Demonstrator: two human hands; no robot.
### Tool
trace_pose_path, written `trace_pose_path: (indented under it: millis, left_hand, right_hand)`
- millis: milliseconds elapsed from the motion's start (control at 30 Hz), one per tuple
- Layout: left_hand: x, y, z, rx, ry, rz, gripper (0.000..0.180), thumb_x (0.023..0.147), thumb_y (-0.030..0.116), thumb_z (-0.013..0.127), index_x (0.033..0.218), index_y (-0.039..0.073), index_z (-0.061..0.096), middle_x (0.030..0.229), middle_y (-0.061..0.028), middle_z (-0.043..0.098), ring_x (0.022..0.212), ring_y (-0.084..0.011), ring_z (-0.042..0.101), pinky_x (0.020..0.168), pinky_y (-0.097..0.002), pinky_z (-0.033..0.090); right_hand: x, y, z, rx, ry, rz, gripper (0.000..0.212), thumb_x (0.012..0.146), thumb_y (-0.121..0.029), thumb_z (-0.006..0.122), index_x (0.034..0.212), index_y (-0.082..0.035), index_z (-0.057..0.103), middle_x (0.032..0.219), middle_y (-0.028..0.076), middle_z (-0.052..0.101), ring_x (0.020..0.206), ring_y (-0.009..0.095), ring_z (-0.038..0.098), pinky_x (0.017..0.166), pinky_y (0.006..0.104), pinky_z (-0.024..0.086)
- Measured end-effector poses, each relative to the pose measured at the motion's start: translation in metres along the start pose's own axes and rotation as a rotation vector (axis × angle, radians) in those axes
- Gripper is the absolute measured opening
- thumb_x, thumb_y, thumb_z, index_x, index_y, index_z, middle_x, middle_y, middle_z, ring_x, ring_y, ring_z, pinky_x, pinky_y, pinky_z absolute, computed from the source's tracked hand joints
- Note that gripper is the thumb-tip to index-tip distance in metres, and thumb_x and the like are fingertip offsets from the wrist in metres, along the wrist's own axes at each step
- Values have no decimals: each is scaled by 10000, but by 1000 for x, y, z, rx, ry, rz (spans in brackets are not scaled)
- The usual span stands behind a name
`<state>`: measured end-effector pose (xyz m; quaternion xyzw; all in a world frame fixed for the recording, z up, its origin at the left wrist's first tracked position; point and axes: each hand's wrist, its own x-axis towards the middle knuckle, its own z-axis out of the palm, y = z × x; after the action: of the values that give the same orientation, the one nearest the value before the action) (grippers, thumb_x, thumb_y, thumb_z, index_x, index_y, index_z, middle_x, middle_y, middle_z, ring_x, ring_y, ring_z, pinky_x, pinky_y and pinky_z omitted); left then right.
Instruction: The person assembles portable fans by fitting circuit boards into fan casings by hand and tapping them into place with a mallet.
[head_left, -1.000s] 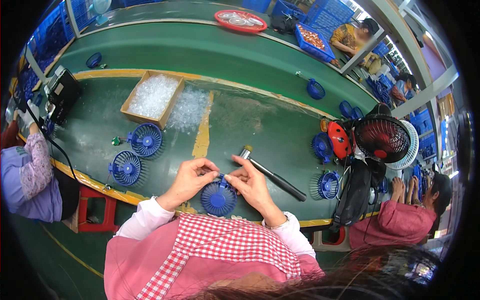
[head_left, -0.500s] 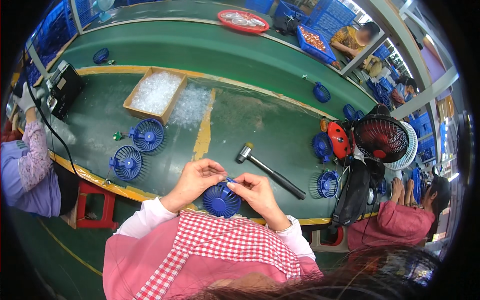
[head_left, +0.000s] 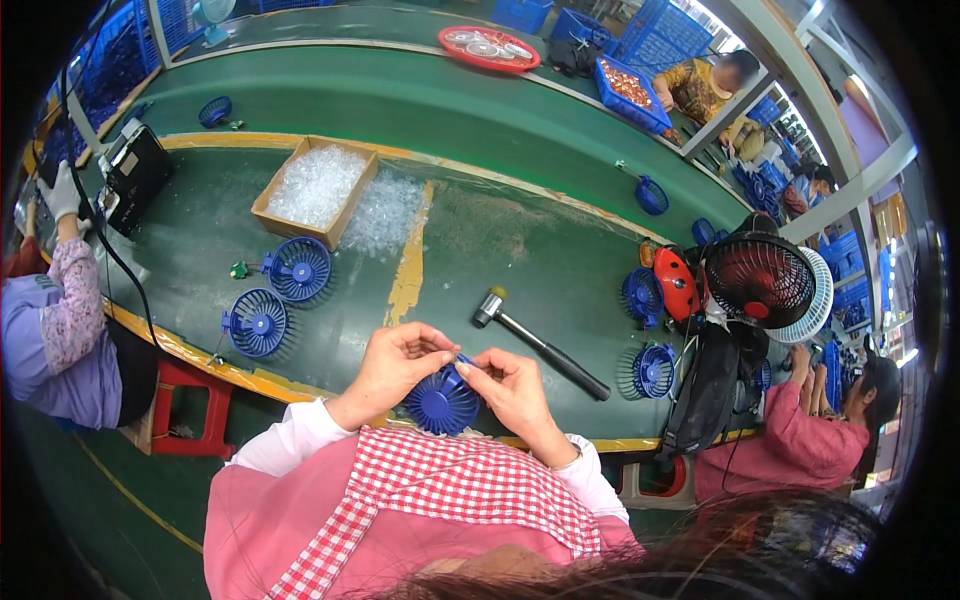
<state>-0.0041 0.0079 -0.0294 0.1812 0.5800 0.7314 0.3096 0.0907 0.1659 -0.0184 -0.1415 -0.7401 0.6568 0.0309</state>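
A small blue fan head (head_left: 441, 403) with a round slatted cage sits at the table's near edge, close to my apron. Its upper end is between my two hands. My right hand (head_left: 508, 387) pinches that end with thumb and forefinger. My left hand (head_left: 398, 366) has thumb and fingertips pressed together at the same spot; whatever tiny part it may hold is too small to make out. Right of my hands lies a hammer (head_left: 545, 345) with a black handle and a yellowish tip, touched by neither hand.
Two blue fan heads (head_left: 257, 323) lie to the left, below a cardboard box (head_left: 330, 233) of clear plastic pieces. More fan heads (head_left: 654, 371), a black bag (head_left: 700, 400) and a desk fan (head_left: 760, 280) crowd the right. A green conveyor belt (head_left: 420, 100) runs behind. Co-workers sit on both sides.
My hands stay at the fan head with barely any shift. On the belt, the fan heads have moved slightly to the right. The co-worker at the right has raised a hand.
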Motion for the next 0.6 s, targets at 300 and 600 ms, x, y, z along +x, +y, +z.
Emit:
trace_pose_path:
  millis: [300,600]
  left_hand:
    - [0,4,-4,-3,-30,-23,124,819,-24,659,937,-29,622,922,-97,682,849,-119,644,777,-234,525]
    - [15,5,-14,-87,-183,-126,115,807,-8,685,907,-16,629,862,-84,672,816,-119,642,746,-238,524]
  right_hand:
    - [-1,0,0,38,-19,18,141,857,-120,677,868,18,649,698,0,617,613,30,517,523,187,399]
    - [3,3,-4,137,-152,23,133,861,-140,678,903,-16,655,761,-18,621,645,27,526,547,176,406]
